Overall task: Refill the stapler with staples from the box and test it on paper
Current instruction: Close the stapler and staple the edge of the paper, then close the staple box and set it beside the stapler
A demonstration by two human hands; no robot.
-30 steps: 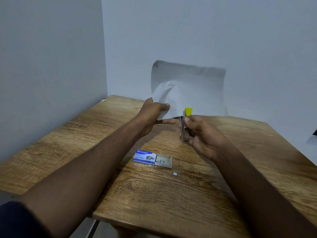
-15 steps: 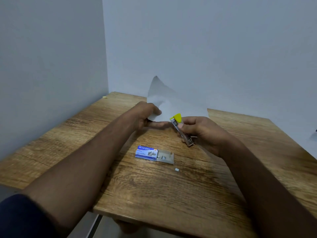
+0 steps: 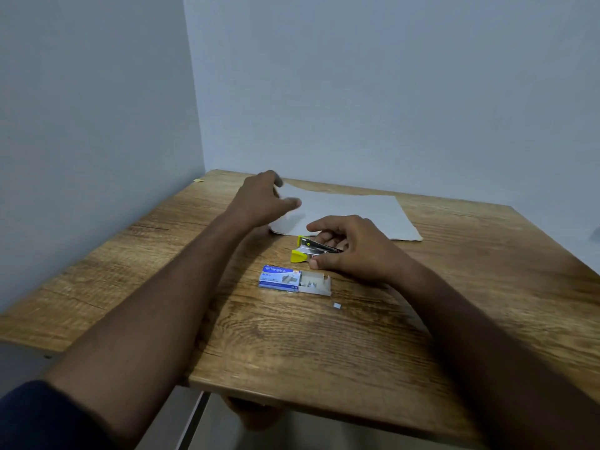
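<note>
The white sheet of paper point(image 3: 357, 216) lies flat on the wooden table point(image 3: 324, 352) near the back wall. My left hand point(image 3: 259, 199) hovers over its left corner, blurred, fingers apart and holding nothing. A small metal stapler point(image 3: 308, 248) with yellow ends rests on the table just in front of the paper, its yellow tip pointing left. My right hand point(image 3: 354, 245) is curled around its rear half. The blue staple box point(image 3: 279, 278) lies a little nearer to me, with its inner tray point(image 3: 316, 284) slid out to the right and staples showing in it.
A small loose strip of staples point(image 3: 336, 306) lies on the wood just right of the box. A tiny yellow scrap point(image 3: 198, 180) sits in the back left corner. Pale walls close the table on the left and at the back.
The paper, held upright a second ago, now lies flat and my left hand has let go of it. My right hand has lowered the stapler onto the table.
</note>
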